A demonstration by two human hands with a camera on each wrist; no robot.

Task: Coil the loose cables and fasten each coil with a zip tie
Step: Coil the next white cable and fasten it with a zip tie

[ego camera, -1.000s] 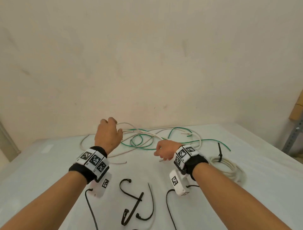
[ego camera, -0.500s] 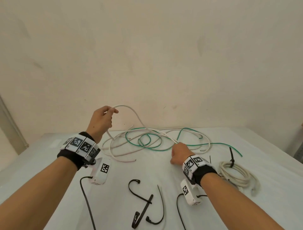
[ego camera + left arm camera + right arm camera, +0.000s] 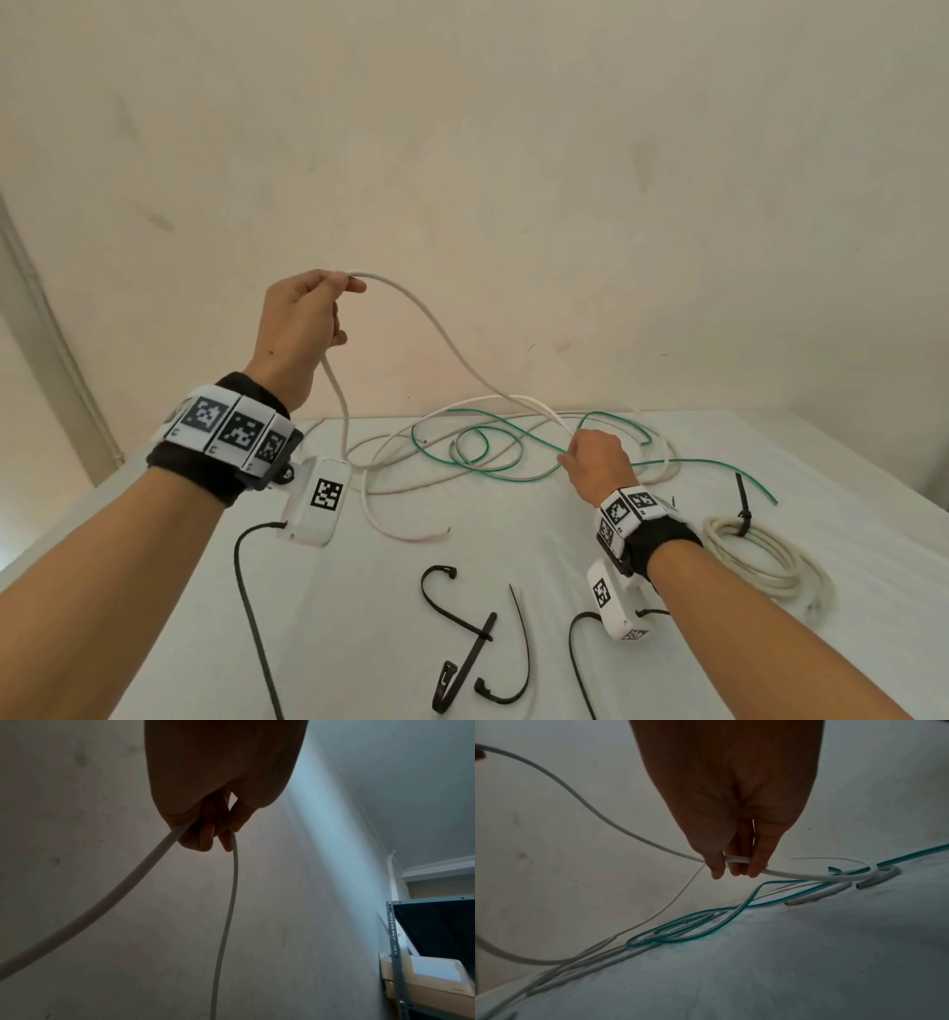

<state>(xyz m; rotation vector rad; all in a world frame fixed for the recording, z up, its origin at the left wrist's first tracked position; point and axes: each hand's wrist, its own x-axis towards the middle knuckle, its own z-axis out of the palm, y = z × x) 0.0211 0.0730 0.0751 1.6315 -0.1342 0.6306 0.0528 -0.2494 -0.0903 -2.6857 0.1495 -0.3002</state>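
A loose white cable (image 3: 441, 329) runs from my raised left hand (image 3: 303, 324) down to my right hand (image 3: 595, 462) low over the table. My left hand grips it (image 3: 159, 850) in a fist, one strand hanging from each side. My right hand pinches the same white cable (image 3: 739, 860) between thumb and fingers. A thin green cable (image 3: 488, 452) lies tangled with more white loops on the table (image 3: 359, 642). A finished white coil (image 3: 760, 560) with a black zip tie (image 3: 742, 501) lies at the right. Loose black zip ties (image 3: 477, 642) lie near me.
A plain wall (image 3: 513, 180) stands right behind the table. A metal shelf (image 3: 395, 953) with boxes shows at the far right in the left wrist view. Black leads (image 3: 251, 606) trail from the wrist cameras across the near table.
My left hand has risen well above the table, lifting the white cable into a long arc. My right hand has stayed low by the tangle.
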